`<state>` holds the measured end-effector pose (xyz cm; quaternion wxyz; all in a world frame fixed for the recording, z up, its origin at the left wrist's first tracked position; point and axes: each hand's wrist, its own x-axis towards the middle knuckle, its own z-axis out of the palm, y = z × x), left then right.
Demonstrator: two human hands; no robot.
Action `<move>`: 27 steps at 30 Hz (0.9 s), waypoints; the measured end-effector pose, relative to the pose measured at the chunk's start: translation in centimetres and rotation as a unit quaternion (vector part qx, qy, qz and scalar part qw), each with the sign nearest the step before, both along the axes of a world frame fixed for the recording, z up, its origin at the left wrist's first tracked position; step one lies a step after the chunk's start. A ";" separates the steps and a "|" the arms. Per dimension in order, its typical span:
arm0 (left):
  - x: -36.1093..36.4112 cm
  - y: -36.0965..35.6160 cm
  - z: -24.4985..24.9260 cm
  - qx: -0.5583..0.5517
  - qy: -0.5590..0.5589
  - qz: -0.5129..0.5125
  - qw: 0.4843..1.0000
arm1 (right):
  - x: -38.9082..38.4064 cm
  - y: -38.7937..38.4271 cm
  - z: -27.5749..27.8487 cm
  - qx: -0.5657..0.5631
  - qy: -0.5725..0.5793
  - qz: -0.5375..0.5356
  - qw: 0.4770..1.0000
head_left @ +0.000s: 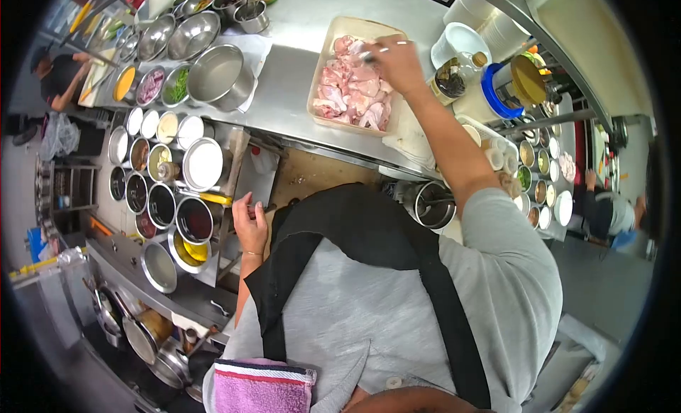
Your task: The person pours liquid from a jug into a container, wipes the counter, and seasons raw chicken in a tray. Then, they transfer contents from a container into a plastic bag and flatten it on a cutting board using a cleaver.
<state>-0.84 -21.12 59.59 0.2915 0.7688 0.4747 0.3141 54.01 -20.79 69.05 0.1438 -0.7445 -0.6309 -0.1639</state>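
A pale rectangular tray [316, 94] on the steel counter holds several pieces of raw chicken [352, 86]. My right hand [394, 61] is over the tray's upper right part, its fingers bent and blurred. Something small and dark shows at its fingertips, too smeared to name. Low beside the black apron, away from the tray, is my left hand [250, 223]. Its fingers are curled near a dark, thin object [268, 208] that I cannot make out.
Steel bowls [220, 76] stand left of the tray. Pots and containers [203, 164] fill the left shelf. Jars [448, 81] and a blue-rimmed container [491, 94] stand at right. Another person [60, 79] is at far left, another [610, 211] at far right.
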 end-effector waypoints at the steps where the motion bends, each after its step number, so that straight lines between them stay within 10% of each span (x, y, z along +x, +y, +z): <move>1: 0.1 0.8 0.2 0.012 -0.017 -0.016 1.000 | -1.8 -1.4 1.1 0.059 -0.010 -0.103 0.993; 4: -0.4 2.8 1.9 0.052 -0.006 -0.059 0.997 | -2.1 -3.7 -0.1 -0.104 -0.095 0.130 0.981; 8: 1.9 6.3 4.9 0.046 -0.067 -0.151 0.985 | -3.5 -4.4 0.0 0.033 -0.040 -0.115 0.992; 10: 4.3 7.9 7.1 0.069 -0.077 -0.266 0.958 | -6.5 -6.1 -2.0 -0.086 -0.057 -0.085 0.991; 16: 15.6 10.7 13.6 0.242 -0.122 -0.389 0.881 | -13.8 -6.1 -3.1 0.218 0.510 -0.015 0.832; 22: 22.7 9.8 17.8 0.299 -0.126 -0.432 0.842 | -17.6 -6.8 0.5 0.193 0.560 0.063 0.803; 27: 24.4 9.7 18.4 0.388 -0.158 -0.412 0.809 | -17.1 -6.9 4.4 0.171 0.411 0.096 0.891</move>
